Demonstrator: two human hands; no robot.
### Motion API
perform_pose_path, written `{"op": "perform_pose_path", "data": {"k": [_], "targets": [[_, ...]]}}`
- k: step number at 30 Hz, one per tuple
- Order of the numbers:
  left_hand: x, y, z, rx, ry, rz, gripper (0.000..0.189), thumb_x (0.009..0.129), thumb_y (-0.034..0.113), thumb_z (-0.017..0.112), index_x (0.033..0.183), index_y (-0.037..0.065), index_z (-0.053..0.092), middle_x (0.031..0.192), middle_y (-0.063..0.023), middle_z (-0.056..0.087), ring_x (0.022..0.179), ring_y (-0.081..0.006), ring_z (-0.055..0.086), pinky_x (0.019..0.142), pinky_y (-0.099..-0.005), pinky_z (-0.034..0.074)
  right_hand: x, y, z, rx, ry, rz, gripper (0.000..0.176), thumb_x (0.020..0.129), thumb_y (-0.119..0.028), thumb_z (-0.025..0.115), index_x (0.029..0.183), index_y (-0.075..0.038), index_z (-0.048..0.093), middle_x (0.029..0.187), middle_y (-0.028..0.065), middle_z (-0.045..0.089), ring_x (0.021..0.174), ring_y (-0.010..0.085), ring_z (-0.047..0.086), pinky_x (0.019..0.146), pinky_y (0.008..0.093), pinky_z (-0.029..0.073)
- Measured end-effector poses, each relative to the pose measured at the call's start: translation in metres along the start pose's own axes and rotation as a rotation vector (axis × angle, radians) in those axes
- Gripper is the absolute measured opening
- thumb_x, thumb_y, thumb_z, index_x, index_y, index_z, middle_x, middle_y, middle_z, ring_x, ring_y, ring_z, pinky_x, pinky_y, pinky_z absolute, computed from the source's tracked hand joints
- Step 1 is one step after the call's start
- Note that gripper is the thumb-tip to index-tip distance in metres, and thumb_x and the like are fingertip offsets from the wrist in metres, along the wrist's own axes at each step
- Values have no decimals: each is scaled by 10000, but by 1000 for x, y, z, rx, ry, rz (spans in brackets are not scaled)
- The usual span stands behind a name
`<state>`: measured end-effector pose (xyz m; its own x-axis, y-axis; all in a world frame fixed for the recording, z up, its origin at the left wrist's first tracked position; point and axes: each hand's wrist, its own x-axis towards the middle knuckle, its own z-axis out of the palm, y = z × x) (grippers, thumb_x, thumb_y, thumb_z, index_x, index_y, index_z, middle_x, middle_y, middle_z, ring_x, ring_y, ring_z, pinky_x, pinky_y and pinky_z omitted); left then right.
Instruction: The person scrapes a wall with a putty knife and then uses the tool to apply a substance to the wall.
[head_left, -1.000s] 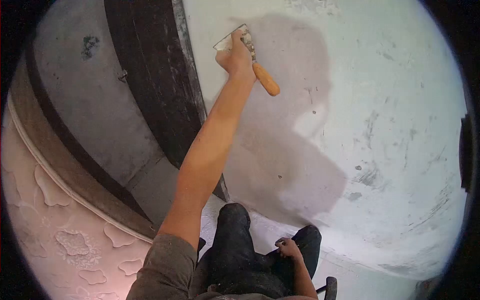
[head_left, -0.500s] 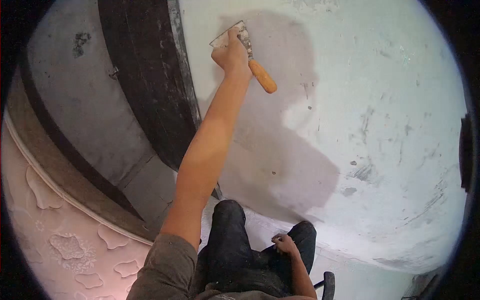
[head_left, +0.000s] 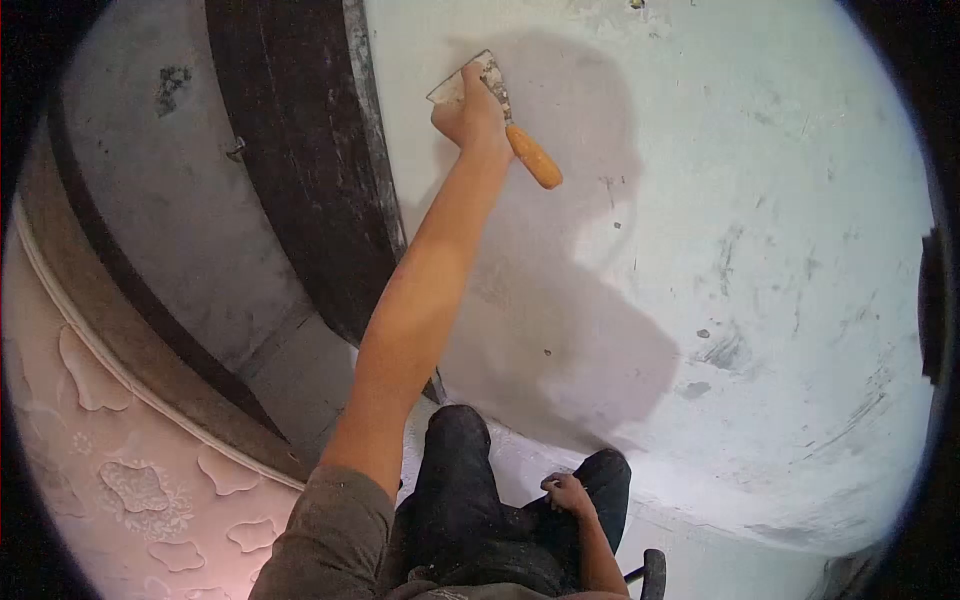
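Note:
High on the pale wall (head_left: 770, 180), my left hand (head_left: 472, 112) grips a putty knife (head_left: 535, 157) by its blade. My fingers press over the wide, plaster-smeared metal, whose edge lies close against the wall near the dark door frame. The orange wooden handle sticks out past my wrist, pointing down and right. Lower down, my right hand (head_left: 568, 494) rests by my right thigh with its fingers curled in, and no tool shows in it.
A dark wooden door frame (head_left: 300, 150) borders the wall on the left. Below it lies a pink patterned mattress (head_left: 140, 490). Grey scuffs and small holes mark the wall, and my shadow falls across it. A dark curved bar (head_left: 653, 575) stands near my right elbow.
The view has shifted slightly, so the wall and the left hand appear a little lower and to the right. Both hands keep nearly the same pose.

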<state>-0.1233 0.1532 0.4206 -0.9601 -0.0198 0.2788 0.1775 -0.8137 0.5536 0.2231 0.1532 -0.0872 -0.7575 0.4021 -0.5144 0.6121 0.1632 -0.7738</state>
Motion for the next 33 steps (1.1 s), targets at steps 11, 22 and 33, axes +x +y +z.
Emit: {"op": "perform_pose_path", "data": {"k": [11,22,33], "targets": [[-7,2,-5,24,11,-53,196,790,175,660,900,16,629,796,-36,614,587,-132,557,492,-293,457,-3,-1,1,1,17,-38,259,865,-209,605,1008,2,650,673,95,649,495,156,594,448,290,473],[-14,8,0,55,52,-138,242,808,185,649,944,-7,597,844,-61,600,656,-144,567,525,-314,465,-1,4,1,4,1,-65,244,879,-202,586,1004,-4,652,663,90,647,501,153,603,446,286,469],[-12,28,28,-39,87,-171,280,786,202,672,930,-20,582,876,-62,582,666,-152,555,533,-328,470,-3,4,-1,69,-31,-45,252,879,-225,586,1004,-13,640,681,89,653,499,153,600,443,290,469]]}}
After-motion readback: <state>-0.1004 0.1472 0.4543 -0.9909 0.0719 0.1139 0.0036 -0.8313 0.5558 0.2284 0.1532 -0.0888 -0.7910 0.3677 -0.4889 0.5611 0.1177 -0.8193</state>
